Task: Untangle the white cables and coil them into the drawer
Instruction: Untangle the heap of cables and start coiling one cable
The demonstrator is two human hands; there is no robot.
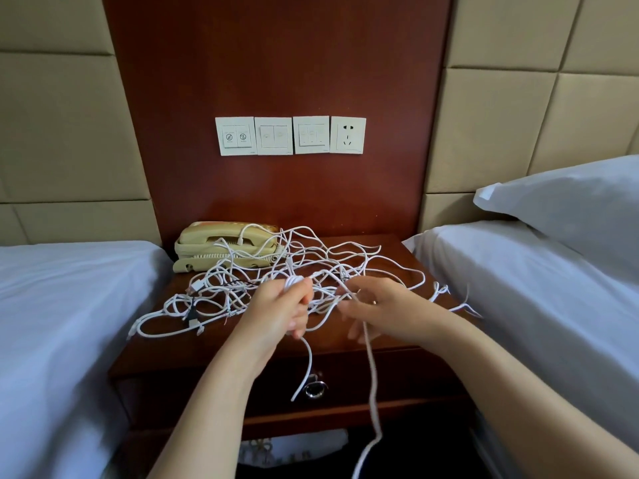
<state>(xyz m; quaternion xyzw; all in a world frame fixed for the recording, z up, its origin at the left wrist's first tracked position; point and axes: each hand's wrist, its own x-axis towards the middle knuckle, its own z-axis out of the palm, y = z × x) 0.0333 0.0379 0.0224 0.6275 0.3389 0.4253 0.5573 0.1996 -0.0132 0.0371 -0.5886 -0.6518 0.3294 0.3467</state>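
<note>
A tangle of white cables [311, 257] sprawls over the wooden nightstand [390, 250] and partly over a beige phone. My left hand [280, 309] grips a small coil of white cable above the front of the nightstand, with a loose end hanging from it toward the drawer knob. My right hand [377, 309] pinches a white cable strand that runs from the coil, passes through its fingers and drops down past the drawer [397, 382]. The drawer is shut, and its metal knob [315, 388] shows below my left hand.
A beige telephone [224, 245] sits at the nightstand's back left under some cable loops. Beds with white sheets flank the nightstand on both sides, with a pillow [570, 216] on the right one. Wall switches and a socket [290, 134] are above.
</note>
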